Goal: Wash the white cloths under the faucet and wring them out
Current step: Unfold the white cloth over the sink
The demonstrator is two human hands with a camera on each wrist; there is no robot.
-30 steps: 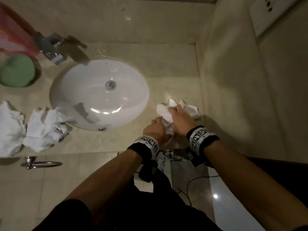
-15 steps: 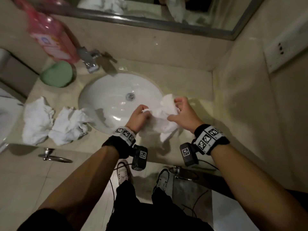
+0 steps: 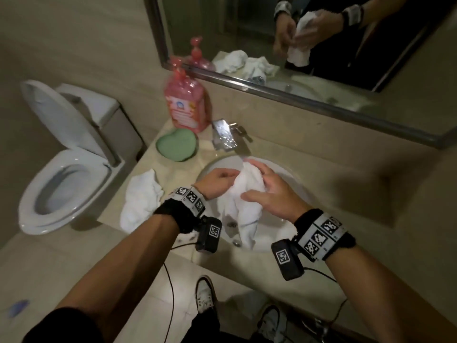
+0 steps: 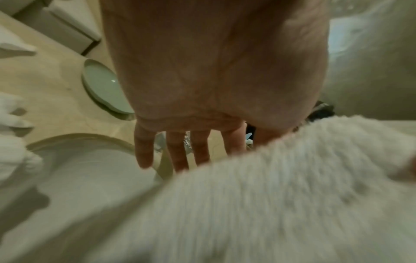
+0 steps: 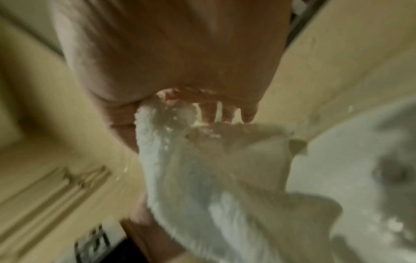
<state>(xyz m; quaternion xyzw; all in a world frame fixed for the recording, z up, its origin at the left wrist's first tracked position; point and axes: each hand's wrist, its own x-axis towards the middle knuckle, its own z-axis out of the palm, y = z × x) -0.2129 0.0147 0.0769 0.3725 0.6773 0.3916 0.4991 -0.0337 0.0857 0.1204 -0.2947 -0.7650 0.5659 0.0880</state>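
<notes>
I hold one white cloth point(image 3: 247, 201) over the white sink basin point(image 3: 284, 175), just in front of the chrome faucet point(image 3: 223, 134). My left hand point(image 3: 233, 175) pinches the cloth's left edge. My right hand point(image 3: 248, 179) grips the top of the cloth between thumb and fingers, and the rest hangs down into the basin. In the right wrist view the cloth point(image 5: 202, 169) runs out from under my palm. In the left wrist view the cloth point(image 4: 281, 186) hides my thumb. Running water cannot be made out.
More crumpled white cloths point(image 3: 141, 199) lie on the counter left of the basin. A green heart-shaped dish point(image 3: 176, 147) and a pink soap bottle point(image 3: 188, 105) stand behind them. A toilet point(image 3: 66, 157) is at the far left, and a mirror point(image 3: 309, 45) hangs above the counter.
Both hands lifted the cloth off the counter right of the sink and carried it left over the basin, up to the faucet. The head view tilted upward.
</notes>
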